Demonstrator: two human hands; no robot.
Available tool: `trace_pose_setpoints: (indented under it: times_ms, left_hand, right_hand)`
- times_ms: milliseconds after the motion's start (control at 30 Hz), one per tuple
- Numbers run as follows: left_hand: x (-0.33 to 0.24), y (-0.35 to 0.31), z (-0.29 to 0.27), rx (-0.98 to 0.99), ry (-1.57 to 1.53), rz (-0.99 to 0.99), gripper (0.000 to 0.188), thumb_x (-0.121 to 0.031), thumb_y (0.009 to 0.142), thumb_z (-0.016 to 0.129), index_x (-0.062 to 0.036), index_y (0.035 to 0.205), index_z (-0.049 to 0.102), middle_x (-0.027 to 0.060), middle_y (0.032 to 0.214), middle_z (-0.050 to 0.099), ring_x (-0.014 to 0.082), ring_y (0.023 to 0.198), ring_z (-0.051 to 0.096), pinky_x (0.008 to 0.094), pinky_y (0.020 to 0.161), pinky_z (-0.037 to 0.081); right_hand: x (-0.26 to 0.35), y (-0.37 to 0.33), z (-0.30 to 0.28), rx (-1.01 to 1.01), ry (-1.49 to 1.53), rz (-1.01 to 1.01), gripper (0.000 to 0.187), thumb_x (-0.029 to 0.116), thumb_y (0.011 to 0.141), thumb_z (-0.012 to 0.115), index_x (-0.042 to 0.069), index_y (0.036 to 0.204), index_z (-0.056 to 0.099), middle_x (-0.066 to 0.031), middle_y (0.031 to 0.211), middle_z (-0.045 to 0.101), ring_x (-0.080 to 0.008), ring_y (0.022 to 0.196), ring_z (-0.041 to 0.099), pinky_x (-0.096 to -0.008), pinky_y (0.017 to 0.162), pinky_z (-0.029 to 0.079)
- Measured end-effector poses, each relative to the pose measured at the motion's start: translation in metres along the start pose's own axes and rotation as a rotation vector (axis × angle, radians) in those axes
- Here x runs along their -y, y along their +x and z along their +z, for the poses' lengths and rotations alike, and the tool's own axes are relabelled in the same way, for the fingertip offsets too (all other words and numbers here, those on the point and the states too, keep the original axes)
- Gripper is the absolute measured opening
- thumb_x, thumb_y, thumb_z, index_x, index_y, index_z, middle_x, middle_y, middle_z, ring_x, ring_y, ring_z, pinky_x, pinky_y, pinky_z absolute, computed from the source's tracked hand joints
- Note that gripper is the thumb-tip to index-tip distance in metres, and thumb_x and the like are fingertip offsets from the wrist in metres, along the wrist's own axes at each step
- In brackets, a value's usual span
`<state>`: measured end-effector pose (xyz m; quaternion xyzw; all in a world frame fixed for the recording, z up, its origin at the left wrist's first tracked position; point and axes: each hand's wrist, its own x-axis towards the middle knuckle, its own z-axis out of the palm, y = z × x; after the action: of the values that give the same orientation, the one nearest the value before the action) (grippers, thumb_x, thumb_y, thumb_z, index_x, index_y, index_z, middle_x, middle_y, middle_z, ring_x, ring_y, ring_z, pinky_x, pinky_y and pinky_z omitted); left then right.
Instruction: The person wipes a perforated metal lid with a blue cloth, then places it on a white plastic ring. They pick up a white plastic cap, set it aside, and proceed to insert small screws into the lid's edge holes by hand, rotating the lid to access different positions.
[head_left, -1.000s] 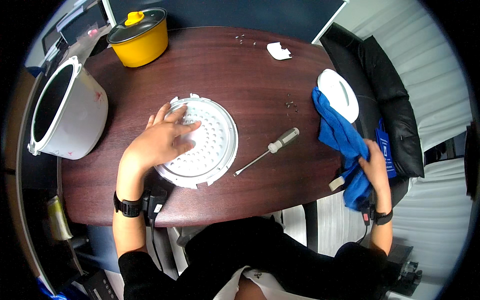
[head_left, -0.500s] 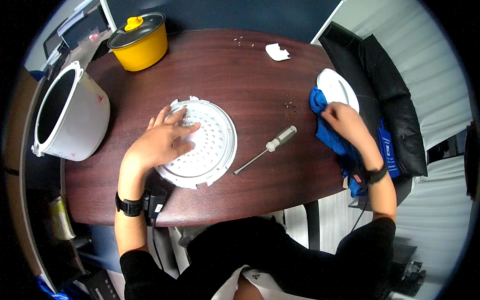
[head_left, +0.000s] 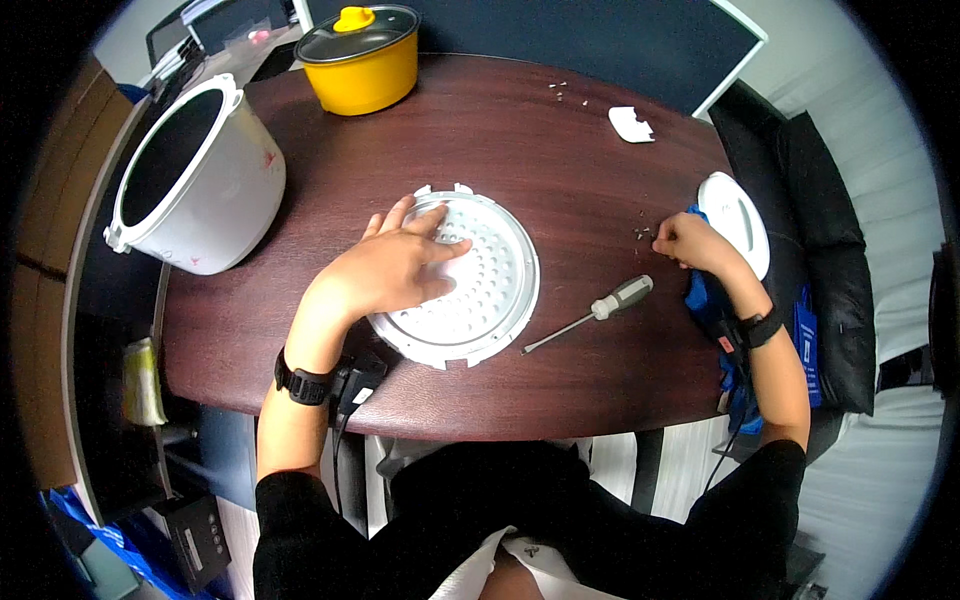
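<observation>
My left hand (head_left: 385,268): spread on disc (head_left: 495,265). Right hand (head_left: 697,244): curled, grip I cannot tell — a brush could scatter screws (head_left: 641,233).

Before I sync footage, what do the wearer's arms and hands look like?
Left hand and right hand: both ungloved. Loose black fabric sleeves leave the forearms bare. Each wrist has a black band and a small black box. Left box: white label, thin black cable. Right box: reddish label, thin dark cable nearby.

Black sofa (head_left: 840,295) beside pale curtains (head_left: 885,160)
</observation>
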<state>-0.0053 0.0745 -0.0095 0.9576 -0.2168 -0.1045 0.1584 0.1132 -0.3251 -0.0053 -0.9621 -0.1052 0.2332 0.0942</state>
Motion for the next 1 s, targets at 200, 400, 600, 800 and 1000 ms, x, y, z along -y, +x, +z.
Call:
trace_pose_setpoints:
  times_ms: [200, 400, 600, 800, 1000]
  left_hand:
    - [-0.002, -0.003, 0.001, 0.004, 0.027, -0.003, 0.056, -0.032, 0.08, 0.071, -0.0313, 0.134, 0.055, 0.0141, 0.153, 0.031, 0.0446, 0.143, 0.016, 0.0589, 0.113, 0.018]
    - [0.001, -0.001, 0.0, 0.025, -0.012, 0.009, 0.055, -0.034, 0.08, 0.069, -0.0263, 0.133, 0.057, 0.0182, 0.153, 0.029, 0.0456, 0.143, 0.012, 0.0624, 0.112, 0.016]
    - [0.005, -0.001, 0.002, 0.025, 0.019, 0.005, 0.054, -0.033, 0.081, 0.069, -0.0306, 0.133, 0.056, 0.0142, 0.154, 0.03, 0.0471, 0.142, 0.015, 0.062, 0.112, 0.019]
    - [0.005, -0.001, 0.003, 0.016, 0.001, 0.016, 0.053, -0.035, 0.081, 0.069, -0.0277, 0.132, 0.058, 0.0157, 0.153, 0.03, 0.0483, 0.141, 0.017, 0.0624, 0.111, 0.02]
    - [0.005, -0.002, 0.002, 0.025, 0.003, 0.014, 0.053, -0.033, 0.081, 0.068, -0.0253, 0.132, 0.058, 0.0156, 0.153, 0.03, 0.048, 0.141, 0.017, 0.0621, 0.111, 0.021]
  right_hand:
    - [0.04, -0.011, -0.008, -0.1, 0.203, -0.261, 0.018, 0.015, 0.086, 0.066, 0.0, 0.077, 0.061, -0.0072, 0.061, 0.059, -0.0146, 0.051, 0.058, -0.0297, 0.048, 0.045]
    - [0.126, 0.018, -0.001, 0.027, 0.303, -0.503, 0.016, 0.016, 0.09, 0.062, 0.001, 0.083, 0.062, 0.0003, 0.062, 0.056, -0.0075, 0.05, 0.051, -0.0252, 0.046, 0.04]
    - [0.178, 0.072, 0.017, 0.119, 0.334, -0.537, 0.019, 0.019, 0.091, 0.062, 0.001, 0.086, 0.064, 0.0001, 0.063, 0.056, -0.0071, 0.051, 0.049, -0.0257, 0.047, 0.038]
    - [0.186, 0.092, 0.033, 0.139, 0.296, -0.584, 0.015, 0.016, 0.092, 0.062, 0.002, 0.086, 0.065, 0.0027, 0.063, 0.054, -0.0059, 0.05, 0.045, -0.0249, 0.046, 0.036]
    - [0.186, 0.092, 0.029, 0.209, 0.302, -0.528, 0.019, 0.02, 0.093, 0.062, 0.003, 0.084, 0.063, 0.0039, 0.06, 0.05, -0.0053, 0.049, 0.043, -0.0242, 0.046, 0.035]
